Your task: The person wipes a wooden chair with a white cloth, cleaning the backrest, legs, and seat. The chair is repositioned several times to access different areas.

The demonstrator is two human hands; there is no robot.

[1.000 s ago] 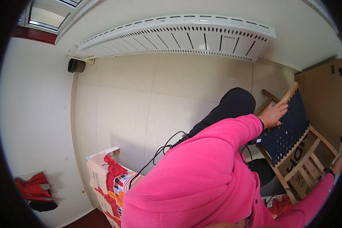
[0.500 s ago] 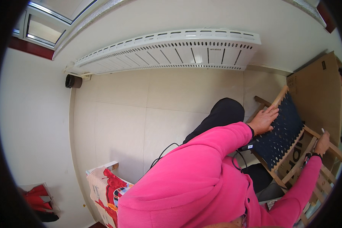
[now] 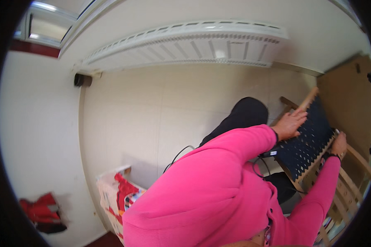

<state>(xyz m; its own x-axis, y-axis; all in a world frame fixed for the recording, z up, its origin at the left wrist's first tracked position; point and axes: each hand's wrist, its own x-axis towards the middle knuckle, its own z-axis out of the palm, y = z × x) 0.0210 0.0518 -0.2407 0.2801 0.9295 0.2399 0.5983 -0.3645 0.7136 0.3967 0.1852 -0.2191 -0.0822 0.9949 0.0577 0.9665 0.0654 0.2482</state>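
Note:
A wooden chair frame [image 3: 301,181] stands at the right, with a dark, perforated panel [image 3: 308,142] stretched between its rails. My left hand [image 3: 290,123] lies over the panel's near-left side with fingers stretched toward the upper wooden rail [image 3: 310,99]. At the panel's right edge, close to the opposite rail, is my right hand [image 3: 339,144]. Its fingers are closed around something small; only a whitish tip [image 3: 337,131] shows, and its kind is unclear. A black device with a white label [image 3: 272,153] sits beside the panel, below my left wrist.
A large cardboard box [image 3: 350,99] stands behind the chair. A white radiator [image 3: 185,45] runs along the wall, with a dark round container [image 3: 83,80] by its left end. Black cable [image 3: 179,154] loops by my knee [image 3: 249,111]. A patterned, cloth-covered piece [image 3: 115,193] stands lower left.
My right hand has moved up and left, from the slats to the panel's edge. My left hand stays on the panel. The whole view has shifted slightly and is blurred.

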